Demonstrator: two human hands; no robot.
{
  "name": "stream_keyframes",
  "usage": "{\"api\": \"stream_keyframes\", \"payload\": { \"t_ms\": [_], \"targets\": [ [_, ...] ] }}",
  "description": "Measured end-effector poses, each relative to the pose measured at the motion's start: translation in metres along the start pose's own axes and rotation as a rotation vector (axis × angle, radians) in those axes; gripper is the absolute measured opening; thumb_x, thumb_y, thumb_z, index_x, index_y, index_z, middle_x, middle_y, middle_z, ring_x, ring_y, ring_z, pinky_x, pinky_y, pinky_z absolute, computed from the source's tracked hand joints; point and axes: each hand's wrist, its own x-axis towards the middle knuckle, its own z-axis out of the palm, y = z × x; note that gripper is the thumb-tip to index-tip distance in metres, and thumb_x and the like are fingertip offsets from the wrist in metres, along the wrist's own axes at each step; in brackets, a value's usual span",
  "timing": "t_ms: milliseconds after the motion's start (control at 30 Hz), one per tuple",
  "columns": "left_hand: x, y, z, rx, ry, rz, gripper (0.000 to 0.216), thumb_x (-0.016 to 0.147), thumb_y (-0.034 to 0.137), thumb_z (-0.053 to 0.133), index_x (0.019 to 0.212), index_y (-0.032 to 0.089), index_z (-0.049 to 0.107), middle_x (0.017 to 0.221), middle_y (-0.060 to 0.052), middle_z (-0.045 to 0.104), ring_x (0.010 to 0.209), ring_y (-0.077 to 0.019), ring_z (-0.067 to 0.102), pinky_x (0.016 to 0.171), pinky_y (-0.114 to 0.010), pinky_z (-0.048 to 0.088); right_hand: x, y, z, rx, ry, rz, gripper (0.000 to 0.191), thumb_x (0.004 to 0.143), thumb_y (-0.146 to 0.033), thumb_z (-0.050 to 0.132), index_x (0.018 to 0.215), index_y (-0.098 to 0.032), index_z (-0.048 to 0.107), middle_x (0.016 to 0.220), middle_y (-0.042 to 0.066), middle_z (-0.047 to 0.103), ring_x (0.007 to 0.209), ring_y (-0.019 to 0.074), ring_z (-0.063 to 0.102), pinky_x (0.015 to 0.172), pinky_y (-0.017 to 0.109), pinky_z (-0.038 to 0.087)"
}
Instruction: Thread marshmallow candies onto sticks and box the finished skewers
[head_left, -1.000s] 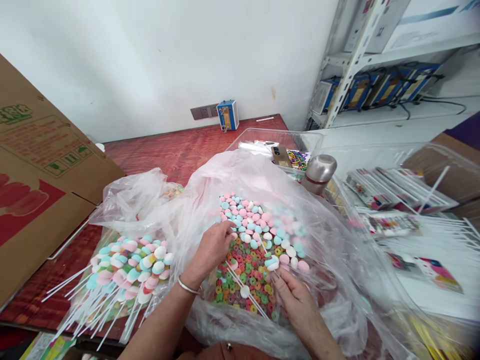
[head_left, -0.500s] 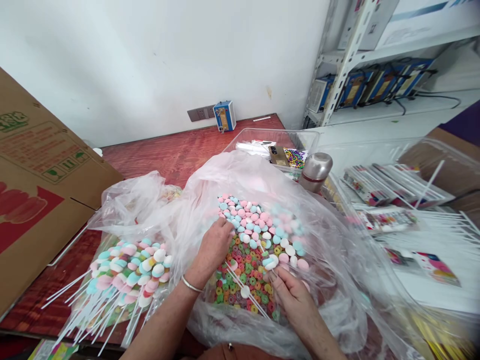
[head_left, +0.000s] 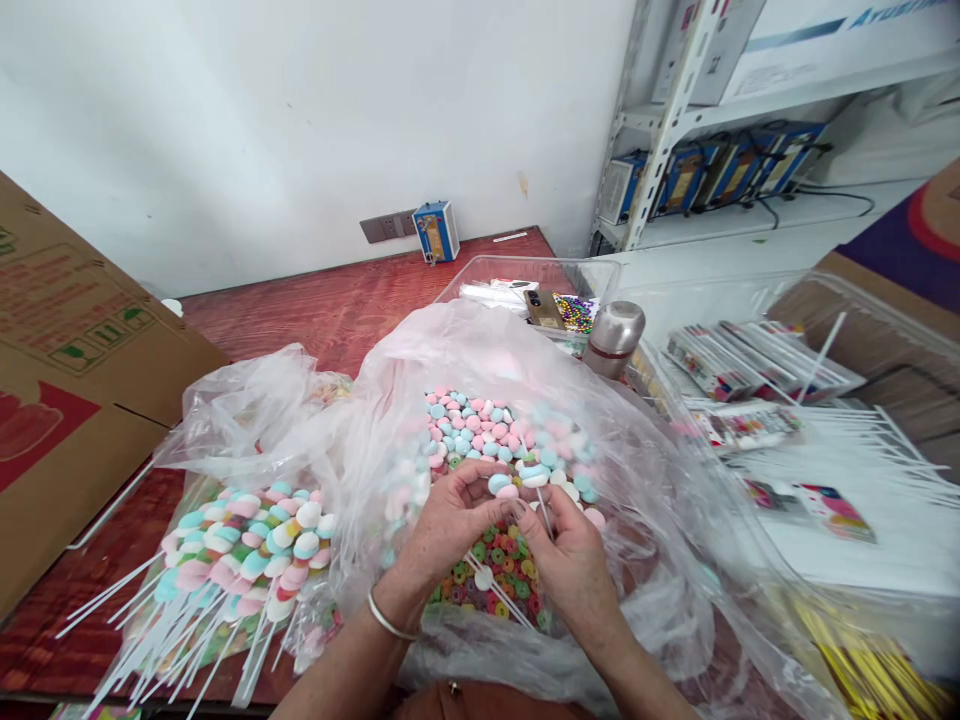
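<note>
My left hand [head_left: 454, 515] is closed, with blue and pink marshmallows [head_left: 501, 486] at its fingertips. Just beside it, my right hand [head_left: 570, 550] pinches a white stick [head_left: 545, 515] topped by stacked blue and white marshmallows [head_left: 534, 473]. The two hands nearly meet above an opened clear plastic bag [head_left: 480, 340]. Loose pink, blue and white marshmallows [head_left: 480, 418] lie at the bag's far side. Nearer me are colourful sugared gummy rings [head_left: 514, 575], partly hidden by my hands, with loose white sticks [head_left: 499, 592] across them.
A pile of finished-looking marshmallow skewers [head_left: 247, 540] lies to the left by a cardboard box [head_left: 82, 380]. A steel flask [head_left: 615, 338] and a clear tub [head_left: 540, 265] holding a phone [head_left: 544, 310] stand behind the bag. At right, a large clear bin [head_left: 780, 575] holds white sticks and packets.
My left hand has come up from the loose candy with marshmallows and moved right, towards my right hand. My right hand has lifted slightly with the stick. The view has shifted a little.
</note>
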Motion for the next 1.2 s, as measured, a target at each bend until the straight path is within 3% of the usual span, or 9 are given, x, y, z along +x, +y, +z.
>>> {"api": "stream_keyframes", "payload": {
  "t_ms": [200, 333, 467, 567, 667, 767, 900, 1000, 1200],
  "targets": [
    [-0.006, 0.003, 0.012, -0.050, -0.047, -0.132, 0.039, 0.077, 0.036, 0.079, 0.112, 0.017, 0.073, 0.102, -0.009, 0.075, 0.100, -0.0225, 0.069, 0.095, -0.037, 0.052, 0.004, 0.008, -0.001, 0.028, 0.051, -0.013, 0.026, 0.091, -0.046, 0.058, 0.088, -0.021, 0.062, 0.072, -0.001, 0.068, 0.062, 0.0153, 0.059, 0.060, 0.024, 0.046],
    [-0.008, 0.005, 0.017, -0.183, -0.010, -0.216, 0.043, 0.078, 0.041, 0.077, 0.110, 0.013, 0.074, 0.105, -0.013, 0.076, 0.101, -0.0261, 0.070, 0.094, -0.040, 0.054, -0.002, 0.013, -0.002, -0.078, 0.096, -0.138, 0.023, 0.092, -0.043, 0.058, 0.091, -0.021, 0.063, 0.079, 0.000, 0.070, 0.067, 0.0155, 0.061, 0.064, 0.024, 0.047],
    [-0.010, 0.001, 0.020, -0.168, -0.001, -0.201, 0.042, 0.080, 0.042, 0.074, 0.112, 0.013, 0.074, 0.108, -0.014, 0.075, 0.104, -0.0287, 0.069, 0.098, -0.046, 0.052, -0.005, 0.014, -0.001, -0.165, 0.160, -0.208, 0.021, 0.093, -0.041, 0.058, 0.087, -0.021, 0.061, 0.079, 0.002, 0.070, 0.069, 0.0163, 0.063, 0.064, 0.024, 0.047],
    [-0.013, -0.001, 0.018, -0.052, -0.099, -0.137, 0.048, 0.081, 0.039, 0.073, 0.124, 0.018, 0.069, 0.118, -0.011, 0.073, 0.113, -0.0282, 0.066, 0.105, -0.045, 0.047, -0.003, 0.012, -0.001, -0.113, 0.164, -0.149, 0.022, 0.092, -0.042, 0.058, 0.088, -0.020, 0.061, 0.079, 0.001, 0.070, 0.068, 0.0160, 0.062, 0.063, 0.024, 0.047],
    [-0.013, -0.003, 0.016, 0.130, -0.155, -0.041, 0.053, 0.081, 0.034, 0.073, 0.131, 0.020, 0.064, 0.121, -0.010, 0.071, 0.113, -0.0275, 0.065, 0.104, -0.042, 0.047, 0.000, 0.011, -0.002, -0.036, 0.098, -0.091, 0.027, 0.093, -0.045, 0.055, 0.084, -0.020, 0.062, 0.075, 0.000, 0.068, 0.065, 0.0155, 0.059, 0.061, 0.024, 0.046],
    [-0.010, -0.005, 0.017, 0.256, -0.055, -0.010, 0.041, 0.084, 0.032, 0.067, 0.123, 0.019, 0.069, 0.111, -0.008, 0.074, 0.103, -0.0248, 0.068, 0.096, -0.039, 0.052, 0.000, 0.010, -0.008, -0.052, 0.029, -0.077, 0.036, 0.097, -0.046, 0.046, 0.079, -0.020, 0.062, 0.068, 0.000, 0.062, 0.063, 0.0154, 0.055, 0.059, 0.024, 0.043],
    [-0.002, -0.007, 0.015, 0.128, 0.086, -0.111, 0.035, 0.081, 0.031, 0.065, 0.113, 0.018, 0.071, 0.090, -0.005, 0.075, 0.083, -0.0202, 0.071, 0.081, -0.034, 0.057, -0.015, 0.007, -0.022, -0.171, -0.059, -0.035, 0.037, 0.098, -0.045, 0.041, 0.079, -0.021, 0.061, 0.060, -0.001, 0.057, 0.056, 0.0158, 0.050, 0.054, 0.024, 0.039],
    [0.002, -0.008, 0.011, 0.098, 0.173, -0.102, 0.031, 0.078, 0.026, 0.065, 0.107, 0.017, 0.070, 0.089, -0.004, 0.075, 0.080, -0.0193, 0.071, 0.078, -0.032, 0.057, -0.032, 0.002, -0.032, -0.172, -0.200, -0.017, 0.036, 0.097, -0.045, 0.041, 0.079, -0.022, 0.062, 0.065, 0.001, 0.060, 0.060, 0.0182, 0.054, 0.056, 0.026, 0.043],
    [0.002, -0.008, 0.008, 0.122, 0.180, -0.069, 0.032, 0.080, 0.023, 0.062, 0.110, 0.017, 0.068, 0.091, -0.005, 0.075, 0.087, -0.0207, 0.071, 0.075, -0.030, 0.054, -0.043, -0.001, -0.031, -0.117, -0.277, 0.048, 0.041, 0.096, -0.048, 0.041, 0.069, -0.023, 0.059, 0.050, -0.003, 0.043, 0.048, 0.0154, 0.038, 0.045, 0.025, 0.034]
  ]
}}
